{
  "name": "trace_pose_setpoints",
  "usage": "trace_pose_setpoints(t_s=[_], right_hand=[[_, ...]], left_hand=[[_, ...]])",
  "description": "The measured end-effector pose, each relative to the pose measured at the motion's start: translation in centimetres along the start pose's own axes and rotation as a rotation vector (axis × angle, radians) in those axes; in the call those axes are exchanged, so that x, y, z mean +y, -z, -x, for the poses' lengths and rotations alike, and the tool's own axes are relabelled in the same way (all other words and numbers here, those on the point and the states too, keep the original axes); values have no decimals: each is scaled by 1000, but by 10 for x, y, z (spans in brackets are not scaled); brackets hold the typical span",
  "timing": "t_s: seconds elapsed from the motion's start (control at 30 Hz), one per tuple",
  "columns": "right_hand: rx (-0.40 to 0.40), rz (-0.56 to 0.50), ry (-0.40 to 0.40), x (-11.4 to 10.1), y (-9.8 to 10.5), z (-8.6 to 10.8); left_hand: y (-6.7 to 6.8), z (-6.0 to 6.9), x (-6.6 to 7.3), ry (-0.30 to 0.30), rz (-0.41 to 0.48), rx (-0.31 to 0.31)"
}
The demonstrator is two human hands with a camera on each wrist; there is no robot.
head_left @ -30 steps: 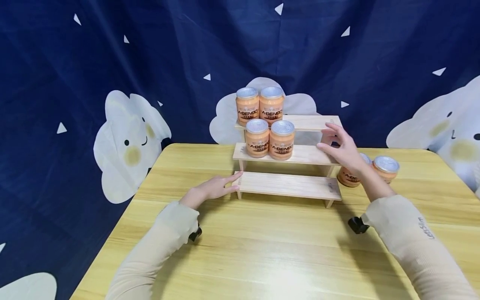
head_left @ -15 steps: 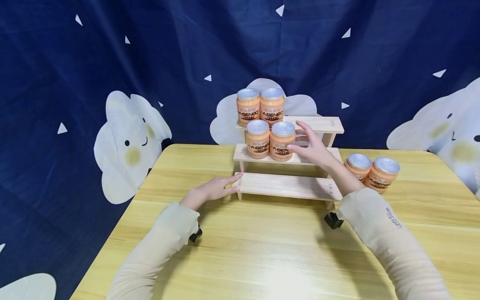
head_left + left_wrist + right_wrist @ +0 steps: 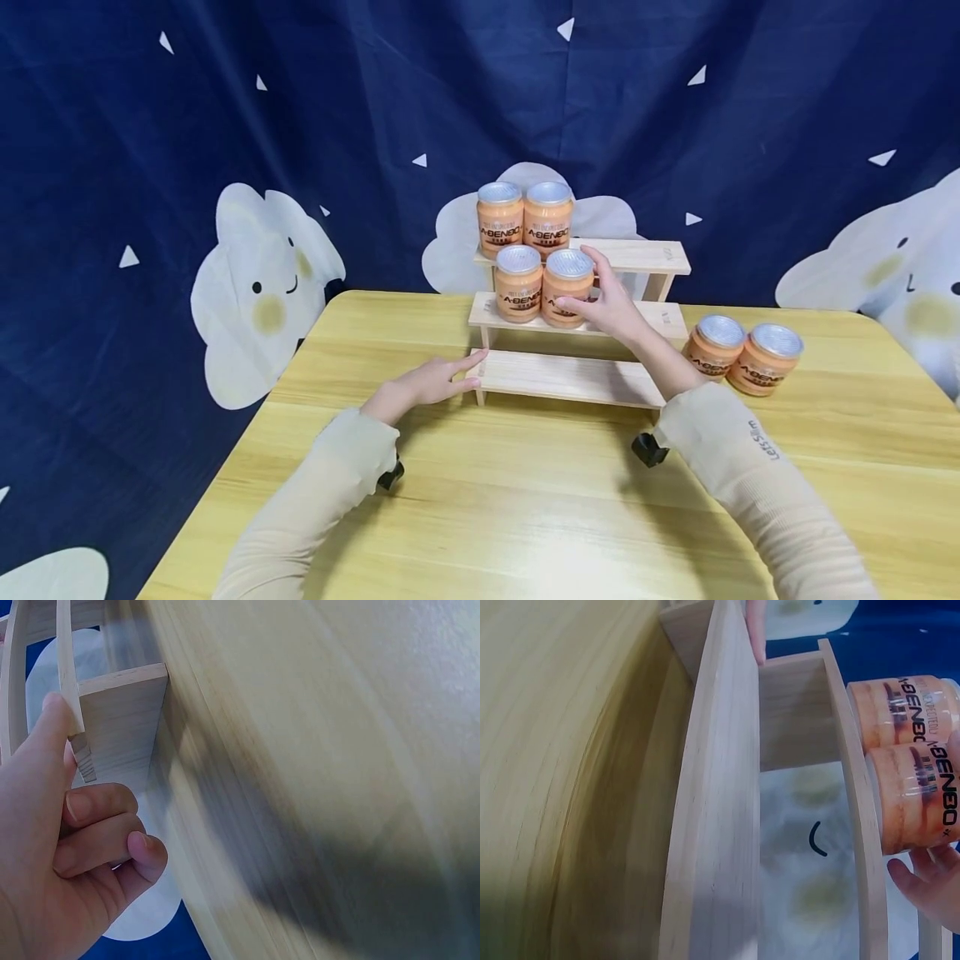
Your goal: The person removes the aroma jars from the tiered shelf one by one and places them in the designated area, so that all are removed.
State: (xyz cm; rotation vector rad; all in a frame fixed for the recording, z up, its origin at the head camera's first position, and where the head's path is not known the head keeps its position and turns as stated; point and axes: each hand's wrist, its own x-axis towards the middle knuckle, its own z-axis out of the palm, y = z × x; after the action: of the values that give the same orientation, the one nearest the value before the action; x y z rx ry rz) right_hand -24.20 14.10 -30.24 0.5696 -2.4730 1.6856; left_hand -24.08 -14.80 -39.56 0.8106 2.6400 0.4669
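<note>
"Stand [image 3: 555, 375] first, by the head view: wooden, three-stepped, set on a pale wooden table [image 3: 487, 508]. And the jars?"

"Two silver-lidded jars [image 3: 551, 227] on the stand's top step, toward the left. On the stand's middle step, also toward the left, a second pair: neighbouring jar [image 3: 518, 292] and, just to its right, held jar [image 3: 562, 296]. All upright. On the table, right of the stand, two more jars [image 3: 757, 367], close together."

"Hands?"

"Right hand [image 3: 613, 307] at the stand's middle step, grasping the held jar, thumb on the front, index finger up by the lid. Left hand [image 3: 427, 382] at the left end of the stand's lowest step, index finger and thumb stretched out, touching. Pinching or merely resting, can't tell."

"Behind the stand?"

"Dark blue backdrop [image 3: 360, 100], white clouds and triangles."

"Left wrist view?"

"One digit straight against the stand's lowest step, others curled in near the stand's leg."

"Right wrist view?"

"Fingers against the side of the held jar, base close to the stand's middle step, exact contact unclear. Neighbouring jar just beyond. One left fingertip at the far end of the stand's lowest step."
</note>
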Motion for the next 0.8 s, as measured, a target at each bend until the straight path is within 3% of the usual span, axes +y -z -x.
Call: trace_pose_setpoints(t_s=[0.1, 0.4, 0.8], right_hand=[[6, 11, -1, 1, 0, 0], [49, 86, 29, 32, 12, 1], [124, 134, 23, 21, 43, 33]], left_hand=[[0, 0, 0, 10, -5, -4], [-1, 1, -2, 13, -5, -5], [1, 1, -1, 10, -12, -12]])
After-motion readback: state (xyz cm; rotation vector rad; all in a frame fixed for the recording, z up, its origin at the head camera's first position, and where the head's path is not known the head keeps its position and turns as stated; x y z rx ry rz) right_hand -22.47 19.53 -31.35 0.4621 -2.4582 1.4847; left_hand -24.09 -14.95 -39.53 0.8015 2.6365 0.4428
